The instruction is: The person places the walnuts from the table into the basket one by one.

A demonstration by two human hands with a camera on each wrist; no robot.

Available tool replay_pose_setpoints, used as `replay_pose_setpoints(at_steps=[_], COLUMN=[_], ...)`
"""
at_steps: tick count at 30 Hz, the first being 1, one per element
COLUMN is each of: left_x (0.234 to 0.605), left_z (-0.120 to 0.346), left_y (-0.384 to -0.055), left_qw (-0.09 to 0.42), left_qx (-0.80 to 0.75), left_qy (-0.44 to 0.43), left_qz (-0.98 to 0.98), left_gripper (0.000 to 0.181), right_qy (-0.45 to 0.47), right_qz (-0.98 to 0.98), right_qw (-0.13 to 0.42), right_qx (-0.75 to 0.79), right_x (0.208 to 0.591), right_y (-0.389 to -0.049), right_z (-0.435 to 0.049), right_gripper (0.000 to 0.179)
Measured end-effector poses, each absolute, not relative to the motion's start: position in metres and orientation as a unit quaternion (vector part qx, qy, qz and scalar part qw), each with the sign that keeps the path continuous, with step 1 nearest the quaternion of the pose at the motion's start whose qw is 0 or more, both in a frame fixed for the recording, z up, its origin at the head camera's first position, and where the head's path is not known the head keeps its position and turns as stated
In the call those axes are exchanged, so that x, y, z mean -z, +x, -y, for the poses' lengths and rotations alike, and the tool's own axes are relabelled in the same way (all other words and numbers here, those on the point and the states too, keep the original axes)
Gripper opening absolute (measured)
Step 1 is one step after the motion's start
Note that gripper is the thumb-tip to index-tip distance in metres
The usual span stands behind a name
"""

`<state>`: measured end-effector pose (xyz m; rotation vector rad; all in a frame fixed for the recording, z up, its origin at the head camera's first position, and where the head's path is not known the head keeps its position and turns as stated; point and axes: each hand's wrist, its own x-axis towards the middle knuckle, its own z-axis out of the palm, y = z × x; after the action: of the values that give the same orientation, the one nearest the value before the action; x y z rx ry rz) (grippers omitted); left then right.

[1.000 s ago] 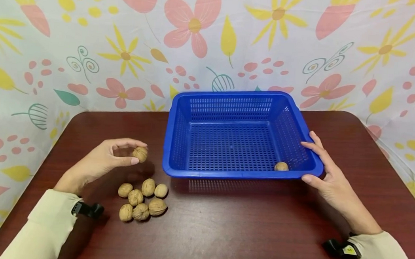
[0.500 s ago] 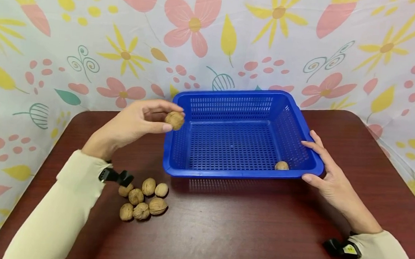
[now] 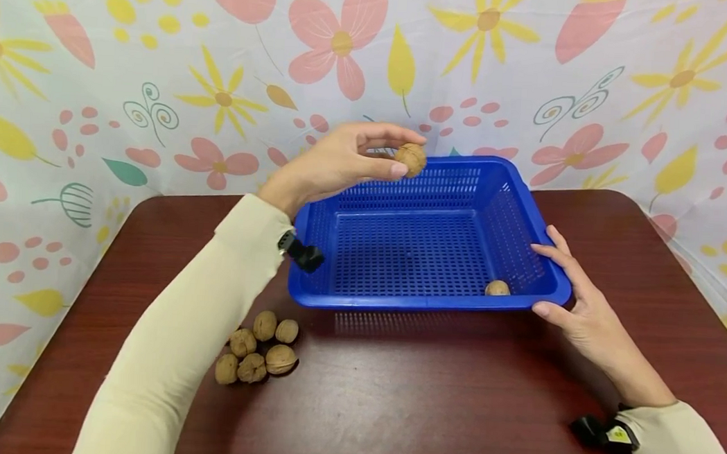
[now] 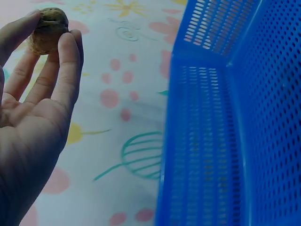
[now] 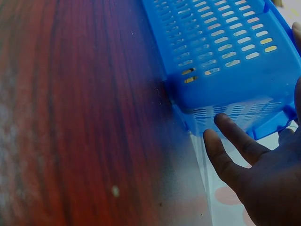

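Note:
My left hand (image 3: 336,163) pinches a walnut (image 3: 410,160) between thumb and fingertips, above the far rim of a blue plastic basket (image 3: 396,302). In the left wrist view that walnut (image 4: 49,33) sits at the fingertips, with the basket wall (image 4: 193,141) to the right. My right hand (image 3: 589,321) holds the basket's right front corner, thumb on the front rim and fingers over the side rim. From the right wrist, some fingers (image 5: 235,141) show close to the basket's outer wall. Inside the basket, one walnut (image 3: 497,288) lies in the front right corner.
Several walnuts (image 3: 251,368) lie grouped on the dark wooden table (image 3: 428,397), left of and in front of the basket; my left sleeve (image 3: 188,327) covers part of the group. A flower-printed cloth (image 3: 225,31) hangs behind the table.
My left hand has carried the walnut up and to the right, from beside the basket to over its far side. The right hand stays at the corner.

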<state>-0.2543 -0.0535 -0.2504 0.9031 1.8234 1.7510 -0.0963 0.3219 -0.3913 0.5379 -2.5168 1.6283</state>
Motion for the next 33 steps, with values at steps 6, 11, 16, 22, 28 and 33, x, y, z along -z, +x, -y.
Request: replay_pose_setpoints(at_steps=[6,11,16,22,28,33], left_x=[0.265,0.28,0.3,0.325,0.346,0.357], left_z=[0.015,-0.011,-0.033,-0.056,-0.071,-0.082], left_y=[-0.27,-0.276,-0.279,-0.279,-0.276,-0.273], left_qw=[0.258,0.284,0.316,0.368,0.398,0.419], left_qx=[-0.65,-0.641,-0.634,-0.619,-0.58,-0.537], left_qy=[0.331,0.33,0.319,0.29,0.291,0.289], left_qz=[-0.634,-0.632,-0.629,-0.631,-0.648,-0.673], left_gripper=[0.046,0.046,0.047,0.048,0.047,0.044], right_qy=[0.181,0.18,0.175,0.172,0.179,0.178], right_qz=[0.821,0.822,0.833,0.833,0.829,0.829], right_qw=[0.053,0.055,0.059,0.053,0.053,0.054], right_qx=[-0.539,-0.537,-0.522,-0.522,-0.527,-0.527], right_x=[0.391,0.393,0.393,0.395,0.395,0.392], right_y=[-0.097,-0.097,-0.095,-0.092,-0.094,-0.095], right_z=[-0.323,-0.322,-0.324,-0.325,-0.323,-0.324], right_gripper=[0.07,0.07,0.071,0.07,0.071,0.071])
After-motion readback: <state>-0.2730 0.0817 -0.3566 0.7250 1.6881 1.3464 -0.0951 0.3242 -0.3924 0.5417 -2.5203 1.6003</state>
